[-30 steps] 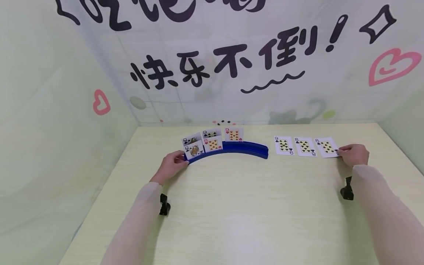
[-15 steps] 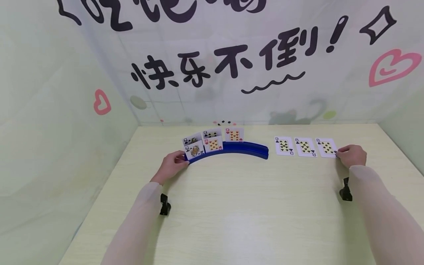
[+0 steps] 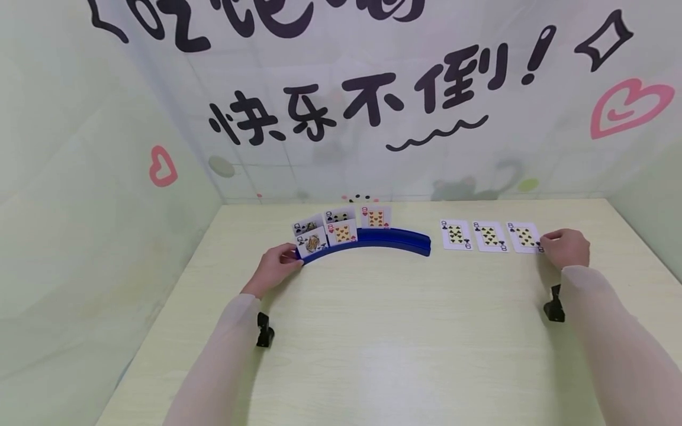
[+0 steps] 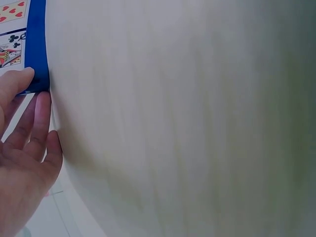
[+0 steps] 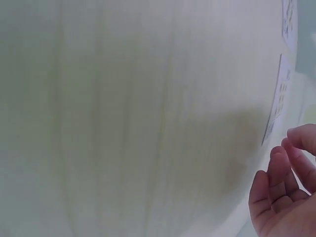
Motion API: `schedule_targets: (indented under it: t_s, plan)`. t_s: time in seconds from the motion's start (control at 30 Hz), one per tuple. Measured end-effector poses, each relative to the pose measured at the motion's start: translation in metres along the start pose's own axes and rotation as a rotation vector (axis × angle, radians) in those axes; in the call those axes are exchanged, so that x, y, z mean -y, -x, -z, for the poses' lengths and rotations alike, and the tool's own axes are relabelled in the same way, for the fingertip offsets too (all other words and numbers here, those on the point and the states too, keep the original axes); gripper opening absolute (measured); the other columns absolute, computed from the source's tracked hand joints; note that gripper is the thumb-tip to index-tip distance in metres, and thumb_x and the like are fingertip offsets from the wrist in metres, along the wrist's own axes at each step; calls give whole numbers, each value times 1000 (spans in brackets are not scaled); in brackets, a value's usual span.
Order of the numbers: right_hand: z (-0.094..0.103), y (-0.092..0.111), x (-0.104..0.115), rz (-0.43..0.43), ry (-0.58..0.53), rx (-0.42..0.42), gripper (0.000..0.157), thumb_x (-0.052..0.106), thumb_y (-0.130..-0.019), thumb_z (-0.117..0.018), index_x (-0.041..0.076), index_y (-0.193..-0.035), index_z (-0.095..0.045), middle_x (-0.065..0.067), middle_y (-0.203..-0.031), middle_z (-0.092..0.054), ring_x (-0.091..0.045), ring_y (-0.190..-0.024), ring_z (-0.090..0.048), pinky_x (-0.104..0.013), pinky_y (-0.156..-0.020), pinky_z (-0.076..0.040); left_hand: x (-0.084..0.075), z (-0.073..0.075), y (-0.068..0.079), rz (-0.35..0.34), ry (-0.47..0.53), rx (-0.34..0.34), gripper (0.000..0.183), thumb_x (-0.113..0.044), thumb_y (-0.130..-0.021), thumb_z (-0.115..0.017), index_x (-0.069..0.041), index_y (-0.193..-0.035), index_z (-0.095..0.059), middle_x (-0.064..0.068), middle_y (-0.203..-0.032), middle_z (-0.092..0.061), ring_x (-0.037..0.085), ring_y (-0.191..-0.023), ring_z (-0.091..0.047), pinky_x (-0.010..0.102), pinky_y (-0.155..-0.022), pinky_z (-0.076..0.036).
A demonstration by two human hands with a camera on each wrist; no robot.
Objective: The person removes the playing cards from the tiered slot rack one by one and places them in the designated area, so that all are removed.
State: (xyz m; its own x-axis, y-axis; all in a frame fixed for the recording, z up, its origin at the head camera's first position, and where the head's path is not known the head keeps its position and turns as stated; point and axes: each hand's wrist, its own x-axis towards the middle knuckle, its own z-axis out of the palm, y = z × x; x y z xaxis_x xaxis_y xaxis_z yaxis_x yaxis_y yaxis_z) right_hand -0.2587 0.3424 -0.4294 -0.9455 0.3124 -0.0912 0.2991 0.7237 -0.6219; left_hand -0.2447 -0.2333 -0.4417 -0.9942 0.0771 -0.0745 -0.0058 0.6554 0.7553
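Black gadgets [image 3: 264, 330] on both wrists, over a pale worktop [image 3: 373, 343]. Left hand [image 3: 273, 267] has one end of the blue rack [image 3: 396, 238] pinched, thumb on top, with five cards [image 3: 341, 232] propped right by that hand. Right hand [image 3: 568, 248] has its fingertips bunched at a flat eight [image 3: 524, 236], can't tell if it's actually gripped. Two more cards [image 3: 489, 236] lie between that hand and the rack. Lettered wall [image 3: 351, 160] beyond both hands.

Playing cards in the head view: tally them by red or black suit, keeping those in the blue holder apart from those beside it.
Holder, black-suit cards: 3
Holder, red-suit cards: 2
Beside the holder, loose black-suit cards: 3
Beside the holder, red: 0
Total in sight: 8
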Motion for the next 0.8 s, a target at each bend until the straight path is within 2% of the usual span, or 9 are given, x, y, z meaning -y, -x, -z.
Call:
schedule_targets:
  t_s: [0.17,0.37,0.5,0.8]
  plan:
    - [-2,1,15,79,-6,3,41,22,-92,-46,-12,-113,-54,-30,-108,-54,-37,-89,-49,-36,-64,-38,1,0,0,9,4,-7,39,-11,-87,-63,-1,-123,-53,17,-109,-58,27,-95,-57,38,-85,-47]
    - [-9,9,45,145,-37,16,37,21,-92,-48,-9,-112,-57,-28,-110,-55,-36,-93,-49,-35,-66,-37,-1,-1,0,7,39,-3,38,-8,-86,-63,0,-122,-53,18,-109,-58,27,-96,-58,37,-85,-48]
    - [-18,12,66,199,-69,33,34,19,-91,-51,-7,-112,-58,-27,-108,-55,-35,-93,-50,-35,-69,-38,-2,-2,1,11,50,-4,38,-7,-86,-63,0,-122,-53,18,-108,-58,27,-95,-58,36,-84,-48]
    - [-40,18,104,330,-141,100,29,14,-90,-54,-7,-111,-59,-25,-101,-59,-32,-88,-54,-32,-66,-43,-4,-1,3,18,55,-10,37,-7,-86,-63,1,-121,-54,18,-107,-59,27,-94,-58,36,-84,-48]
